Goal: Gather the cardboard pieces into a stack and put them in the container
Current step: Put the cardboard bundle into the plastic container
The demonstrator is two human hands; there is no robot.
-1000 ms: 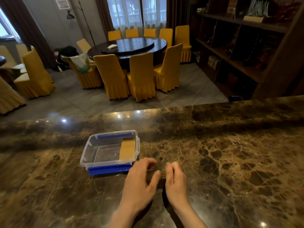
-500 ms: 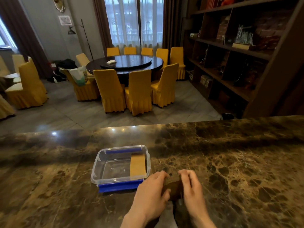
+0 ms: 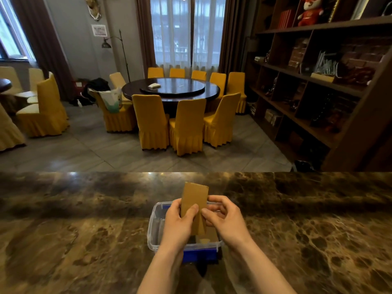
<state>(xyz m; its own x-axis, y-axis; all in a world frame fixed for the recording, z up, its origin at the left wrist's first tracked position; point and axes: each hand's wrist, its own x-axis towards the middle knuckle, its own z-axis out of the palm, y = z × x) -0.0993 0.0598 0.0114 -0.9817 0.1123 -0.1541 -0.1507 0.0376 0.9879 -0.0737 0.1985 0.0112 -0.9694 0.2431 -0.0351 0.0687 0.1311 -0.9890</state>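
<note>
Both hands hold a stack of cardboard pieces (image 3: 194,205) upright above the clear plastic container (image 3: 153,225), which sits on the dark marbled bench (image 3: 84,230). The left hand (image 3: 177,224) is closed around the stack's left edge and lower part, its thumb pressed flat on the face that looks toward the camera. The right hand (image 3: 224,219) pinches the right edge, thumb in front and fingers curled behind. The top of the stack stands clear above both hands; its bottom corner reaches down between the two palms. How many pieces make up the stack cannot be told. Inside the container, just under the hands at its right side, lies another cardboard piece (image 3: 209,235), flat on the bottom. A blue clip (image 3: 199,254) shows on the container's near edge, between the two forearms.
</note>
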